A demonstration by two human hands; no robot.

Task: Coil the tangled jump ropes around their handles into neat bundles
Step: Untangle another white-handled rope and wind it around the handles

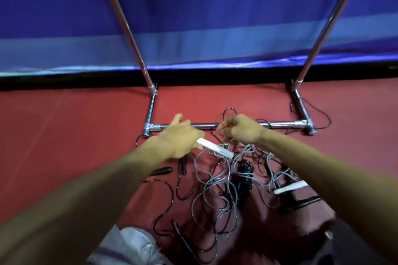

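Observation:
A tangle of grey rope [217, 187] and thin black rope [165, 206] lies on the red floor below my hands. My left hand [181, 137] grips one white handle [215, 148], which sticks out to the right over the tangle. My right hand [241, 128] is curled and pinches a strand of rope just above the pile. A second white handle [289, 187] lies at the right, partly under my right forearm. Black handles [161, 171] lie to the left of the tangle, and a black coiled bundle [244, 173] sits in its middle.
A chrome rack base bar [204, 125] crosses the floor just behind my hands, with two uprights [127, 28] rising in front of a blue banner [215, 17]. A white shoe [133, 245] shows at the bottom edge. Another black handle [185, 243] lies near it.

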